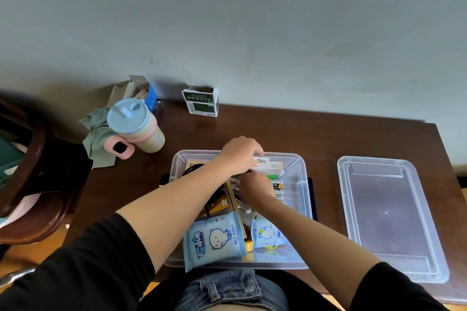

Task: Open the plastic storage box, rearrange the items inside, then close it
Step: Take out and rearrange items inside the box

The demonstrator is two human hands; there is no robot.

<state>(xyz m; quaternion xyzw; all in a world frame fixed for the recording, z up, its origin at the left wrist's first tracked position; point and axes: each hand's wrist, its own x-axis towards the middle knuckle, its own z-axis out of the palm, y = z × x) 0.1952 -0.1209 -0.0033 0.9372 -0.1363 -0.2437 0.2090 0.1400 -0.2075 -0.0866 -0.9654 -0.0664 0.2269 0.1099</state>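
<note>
Black top, sleeves pushed up near the elbows, forearms bare. Blue denim shorts, faded wash, metal button at the waistband, belt loop visible. No watch, rings or gloves on either hand.
</note>
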